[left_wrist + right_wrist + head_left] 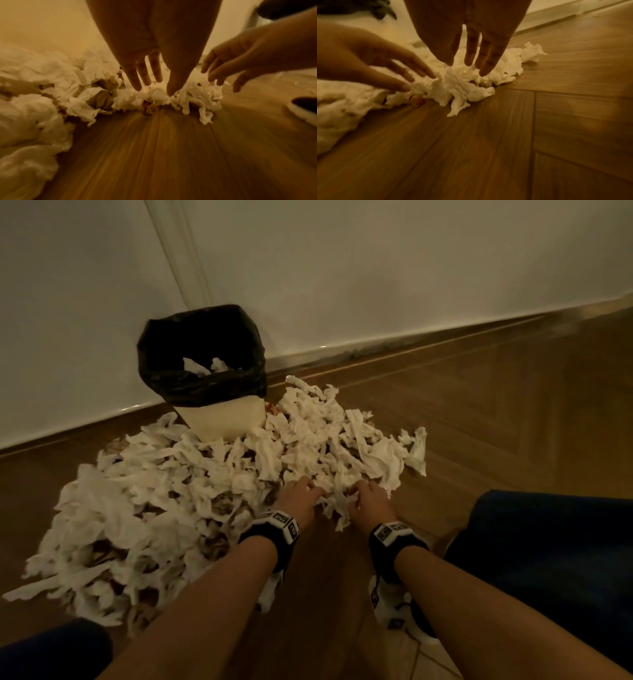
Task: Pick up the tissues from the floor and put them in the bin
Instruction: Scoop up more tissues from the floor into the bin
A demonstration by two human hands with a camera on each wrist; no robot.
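Head view shows a wide heap of crumpled white tissues (191,491) spread over the wooden floor (479,419), piled right up against the bin (219,412); the bin stands by the white wall (376,268), lined with a black bag (202,354), a few tissues already inside; left hand (296,499) and right hand (371,501) rest side by side on the heap's near edge; each grip is wide, fingers straight and spread, fingertips (137,86) touching tissue, nothing closed around yet.
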